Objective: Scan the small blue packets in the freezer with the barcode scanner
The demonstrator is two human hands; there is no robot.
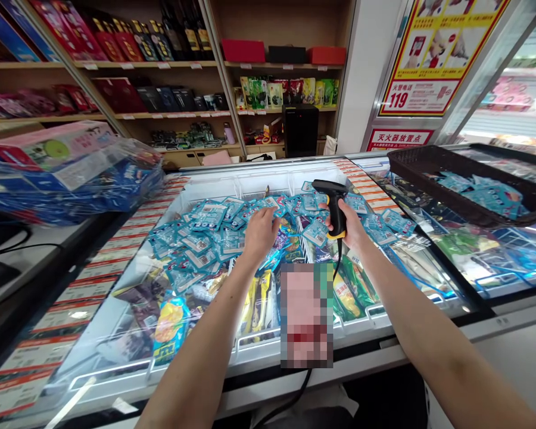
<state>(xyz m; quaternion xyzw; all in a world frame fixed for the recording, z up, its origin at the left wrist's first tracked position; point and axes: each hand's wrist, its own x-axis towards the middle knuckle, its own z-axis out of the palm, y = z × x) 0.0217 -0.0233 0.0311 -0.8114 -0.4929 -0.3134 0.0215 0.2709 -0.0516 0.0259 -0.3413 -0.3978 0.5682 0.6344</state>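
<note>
My right hand [349, 225] is wrapped round the handle of a black and yellow barcode scanner [336, 205], held upright with its head towards the left. A black cable runs down from its grip. My left hand [259, 233] is over the small blue packets [205, 214], back of the hand up, thumb apart from the fingers. Its fingertips are close to one packet; whether they touch it I cannot tell. Many such packets lie spread on the glass top of a freezer [129, 357]. Ice-cream packs [172, 325] show through the glass below.
A brown basket [429, 185] with more blue packets stands on the right. Boxes in plastic wrap [71, 179] are stacked on the left. Price labels [89, 271] line the freezer's edges. Behind stand shelves [147, 64] with bottles and boxes. A blurred patch covers the front centre.
</note>
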